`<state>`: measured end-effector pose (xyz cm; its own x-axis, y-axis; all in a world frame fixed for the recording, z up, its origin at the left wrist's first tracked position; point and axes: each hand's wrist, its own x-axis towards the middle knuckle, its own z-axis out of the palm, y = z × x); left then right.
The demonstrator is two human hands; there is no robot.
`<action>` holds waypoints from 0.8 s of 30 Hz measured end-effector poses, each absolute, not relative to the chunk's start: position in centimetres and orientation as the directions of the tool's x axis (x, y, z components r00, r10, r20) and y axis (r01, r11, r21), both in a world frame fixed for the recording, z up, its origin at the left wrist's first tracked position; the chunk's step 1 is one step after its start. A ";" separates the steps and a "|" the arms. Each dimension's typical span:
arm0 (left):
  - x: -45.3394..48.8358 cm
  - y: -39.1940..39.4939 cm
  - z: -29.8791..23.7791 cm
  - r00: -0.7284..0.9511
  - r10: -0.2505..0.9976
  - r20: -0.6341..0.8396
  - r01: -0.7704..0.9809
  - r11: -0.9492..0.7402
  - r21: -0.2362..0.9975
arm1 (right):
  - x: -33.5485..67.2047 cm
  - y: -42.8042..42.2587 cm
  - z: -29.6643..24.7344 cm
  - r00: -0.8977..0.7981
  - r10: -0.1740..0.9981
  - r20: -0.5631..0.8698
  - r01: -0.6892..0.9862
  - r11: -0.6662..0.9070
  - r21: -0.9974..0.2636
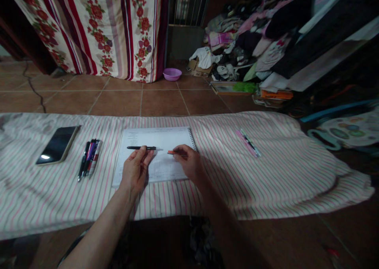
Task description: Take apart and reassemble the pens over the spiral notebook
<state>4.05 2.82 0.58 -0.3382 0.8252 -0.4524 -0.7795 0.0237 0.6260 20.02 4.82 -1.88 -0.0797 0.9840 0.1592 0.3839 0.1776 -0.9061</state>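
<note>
A spiral notebook (162, 136) lies open on the striped cloth in front of me, with its wire binding on the right. Above the page, my left hand (135, 168) pinches a black pen barrel (134, 147) held level. A thin pale piece sticks out of the barrel's right end. Just across from it, my right hand (191, 162) grips a small piece with an orange end (171, 152); its exact kind is unclear, and the fingers cover the rest. A short gap separates the two pieces.
Several pens (89, 158) lie together left of the notebook, beside a phone (58, 144). Pink and dark pens (248, 143) rest on the right of the striped cloth (219, 194). Beyond are a purple basin (172, 74), a floral curtain (118, 32) and piled clothes (251, 36).
</note>
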 end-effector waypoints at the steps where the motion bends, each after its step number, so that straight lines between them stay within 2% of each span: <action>1: 4.1 2.8 0.6 -0.337 0.829 -0.447 -0.778 0.022 0.627 | 19.9 4.8 -1.8 -0.077 0.984 0.163 0.378 0.180 -0.908; 8: 4.4 2.6 0.6 -0.324 0.845 -0.425 -0.758 0.037 0.651 | 19.5 4.3 -0.8 -0.074 0.964 0.256 0.404 0.264 -0.876; 24: 4.7 2.5 -0.4 -0.296 0.883 -0.364 -0.728 0.038 0.684 | 19.4 4.3 -1.0 -0.110 0.954 0.280 0.463 0.299 -0.835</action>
<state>4.74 2.46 -0.38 -0.2960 0.8831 -0.3641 -0.7283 0.0380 0.6842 19.36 4.28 -1.05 -0.1105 0.9536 0.2800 0.4630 0.2986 -0.8345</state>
